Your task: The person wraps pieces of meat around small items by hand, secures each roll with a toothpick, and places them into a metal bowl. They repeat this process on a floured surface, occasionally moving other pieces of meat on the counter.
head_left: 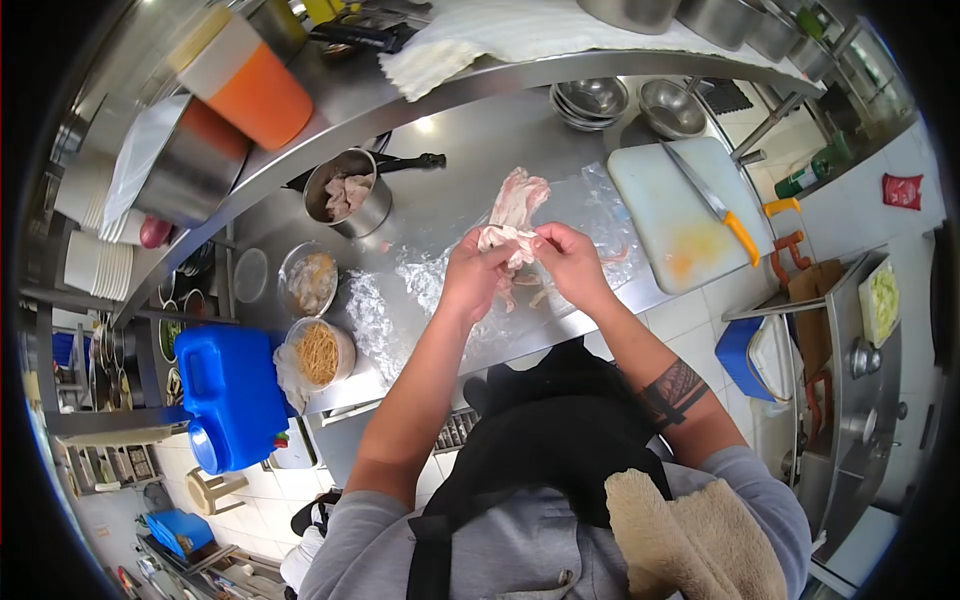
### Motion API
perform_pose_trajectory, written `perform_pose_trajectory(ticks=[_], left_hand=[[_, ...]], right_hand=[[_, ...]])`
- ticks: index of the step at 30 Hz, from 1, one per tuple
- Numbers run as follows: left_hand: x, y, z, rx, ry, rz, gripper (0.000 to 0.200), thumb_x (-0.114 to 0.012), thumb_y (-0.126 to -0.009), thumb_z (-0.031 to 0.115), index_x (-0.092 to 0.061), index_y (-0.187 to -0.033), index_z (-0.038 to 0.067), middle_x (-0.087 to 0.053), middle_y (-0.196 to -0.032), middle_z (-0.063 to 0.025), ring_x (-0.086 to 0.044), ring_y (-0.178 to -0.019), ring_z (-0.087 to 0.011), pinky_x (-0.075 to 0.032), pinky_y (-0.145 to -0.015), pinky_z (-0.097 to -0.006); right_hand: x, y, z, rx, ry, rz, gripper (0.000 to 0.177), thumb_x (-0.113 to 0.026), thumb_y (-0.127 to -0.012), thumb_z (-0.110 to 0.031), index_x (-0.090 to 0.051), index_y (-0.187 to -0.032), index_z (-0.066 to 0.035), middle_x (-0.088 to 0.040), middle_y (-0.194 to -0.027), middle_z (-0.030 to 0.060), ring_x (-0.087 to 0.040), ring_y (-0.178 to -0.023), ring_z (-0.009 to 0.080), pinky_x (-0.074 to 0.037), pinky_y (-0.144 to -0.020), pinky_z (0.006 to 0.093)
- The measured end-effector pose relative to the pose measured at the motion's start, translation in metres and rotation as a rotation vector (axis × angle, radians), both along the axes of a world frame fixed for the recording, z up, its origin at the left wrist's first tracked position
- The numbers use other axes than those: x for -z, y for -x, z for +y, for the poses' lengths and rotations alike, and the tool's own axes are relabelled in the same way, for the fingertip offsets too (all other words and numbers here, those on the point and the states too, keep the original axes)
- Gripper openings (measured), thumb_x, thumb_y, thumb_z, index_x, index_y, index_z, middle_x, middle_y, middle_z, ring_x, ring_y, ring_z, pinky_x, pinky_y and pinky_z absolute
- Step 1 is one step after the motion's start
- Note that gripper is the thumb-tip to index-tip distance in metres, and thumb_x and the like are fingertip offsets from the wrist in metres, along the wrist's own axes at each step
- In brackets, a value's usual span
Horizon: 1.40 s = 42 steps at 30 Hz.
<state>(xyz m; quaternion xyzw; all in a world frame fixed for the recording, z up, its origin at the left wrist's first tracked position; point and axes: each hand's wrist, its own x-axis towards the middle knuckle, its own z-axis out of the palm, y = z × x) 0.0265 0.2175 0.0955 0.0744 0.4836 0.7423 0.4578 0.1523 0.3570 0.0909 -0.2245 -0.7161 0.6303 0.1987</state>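
Note:
Above the steel table both hands hold a piece of raw meat (518, 198), pale pink with white streaks. My left hand (474, 268) pinches its lower left side, fingers closed. On the other side my right hand (572, 262) grips it between thumb and fingers. The meat's upper end spreads out beyond the hands. Beneath them lies clear plastic film (590, 205), with thin meat strips (612, 256) on it. A steel pot (372, 212) to the left contains more pale meat pieces (346, 194).
An orange-handled knife (712, 195) lies on a white cutting board (640, 180) at right. Steel bowls (672, 108) stand behind. At left are a bowl (308, 280), a tub of thin brown strands (320, 355) and a blue jug (235, 400). A shelf edge (350, 110) overhangs the back.

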Motion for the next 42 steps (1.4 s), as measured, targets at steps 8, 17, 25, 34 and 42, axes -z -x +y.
perform_pose_trajectory(ticks=[8, 17, 25, 34, 42], left_hand=[[-0.025, -0.005, -0.032, 0.088, 0.139, 0.292, 0.044, -0.079, -0.088, -0.002, -0.059, -0.127, 0.001, -0.074, -0.11, -0.0102, -0.073, -0.099, -0.0184, -0.058, -0.089, -0.0322], [-0.018, -0.002, -0.028, 0.011, -0.054, 0.15, 0.033, -0.075, -0.086, -0.006, -0.067, -0.118, -0.001, -0.075, -0.106, -0.0085, -0.072, -0.092, -0.0154, -0.059, -0.083, -0.0312], [-0.014, -0.021, 0.001, 0.119, 0.032, 0.097, 0.03, -0.074, -0.088, -0.003, -0.068, -0.118, -0.003, -0.075, -0.107, -0.0089, -0.073, -0.093, -0.0157, -0.061, -0.085, -0.0316], [0.003, -0.031, 0.043, 0.245, -0.1, -0.086, 0.035, -0.064, -0.091, -0.008, -0.067, -0.126, -0.001, -0.075, -0.113, -0.0102, -0.072, -0.096, -0.0182, -0.059, -0.085, -0.0344], [0.012, -0.035, 0.068, 0.264, -0.111, -0.055, 0.03, -0.064, -0.096, -0.004, -0.068, -0.125, 0.001, -0.075, -0.112, -0.0078, -0.07, -0.098, -0.0165, -0.056, -0.081, -0.0321]], right_hand=[[-0.006, 0.009, -0.027, -0.004, 0.131, 0.027, 0.014, -0.066, -0.108, -0.011, -0.071, -0.11, 0.001, -0.069, -0.094, -0.0007, -0.057, -0.079, 0.006, -0.046, -0.07, 0.0244], [-0.011, 0.0, -0.037, -0.041, 0.548, 0.155, 0.014, -0.059, -0.11, -0.011, -0.068, -0.113, 0.0, -0.071, -0.101, 0.0016, -0.061, -0.084, 0.0066, -0.05, -0.076, 0.0259], [-0.006, -0.016, -0.023, 0.108, 0.529, 0.101, 0.019, -0.055, -0.111, -0.01, -0.068, -0.119, 0.001, -0.071, -0.102, 0.0043, -0.063, -0.087, 0.0089, -0.052, -0.077, 0.0273], [0.018, -0.046, 0.026, 0.044, 1.151, 0.287, 0.031, -0.051, -0.114, -0.015, -0.059, -0.138, 0.003, -0.069, -0.128, 0.0135, -0.07, -0.114, 0.0224, -0.057, -0.099, 0.0386], [0.018, -0.061, 0.047, 0.013, 0.928, 0.15, 0.027, -0.07, -0.104, -0.013, -0.065, -0.126, 0.002, -0.072, -0.117, 0.0102, -0.071, -0.102, 0.0181, -0.058, -0.09, 0.0348]])
